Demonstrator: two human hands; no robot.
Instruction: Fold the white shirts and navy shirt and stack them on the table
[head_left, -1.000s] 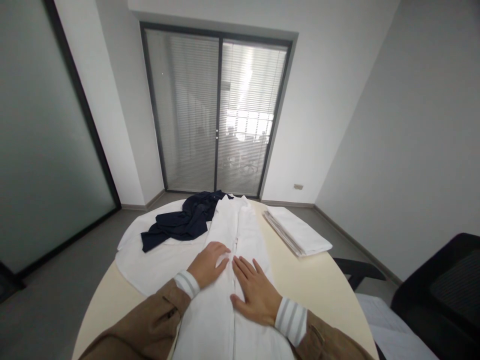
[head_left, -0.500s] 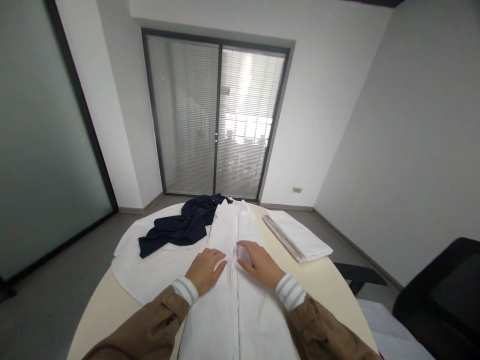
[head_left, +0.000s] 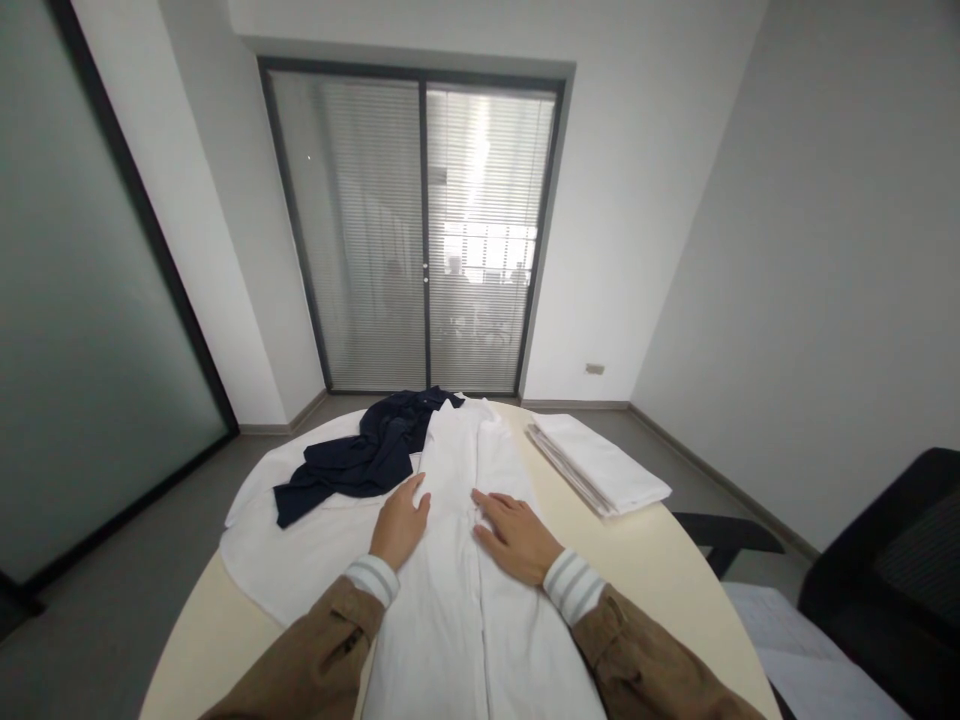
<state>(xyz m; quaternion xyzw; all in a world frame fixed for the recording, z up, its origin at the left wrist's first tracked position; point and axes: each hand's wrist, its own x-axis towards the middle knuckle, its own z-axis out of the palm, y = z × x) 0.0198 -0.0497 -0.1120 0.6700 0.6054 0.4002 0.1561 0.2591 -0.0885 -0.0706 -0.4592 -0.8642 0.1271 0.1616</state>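
Note:
A white button-up shirt [head_left: 465,600] lies lengthwise on the round cream table [head_left: 660,590], its placket running away from me. My left hand [head_left: 399,524] rests flat on the shirt's left half, fingers stretched out and together. My right hand [head_left: 516,532] lies flat on the right half beside the placket, fingers extended. Neither hand holds anything. Both sleeves are brown with striped white cuffs.
A crumpled dark navy garment [head_left: 360,458] lies at the far left on another white cloth [head_left: 285,550]. A stack of folded white cloths [head_left: 600,462] sits at the right. A black chair [head_left: 885,570] stands at the right; blinds cover glass doors [head_left: 420,230] ahead.
My left hand slid left off the placket onto the shirt's left half. My right hand moved forward up the shirt, then settled flat. The camera shifted slightly.

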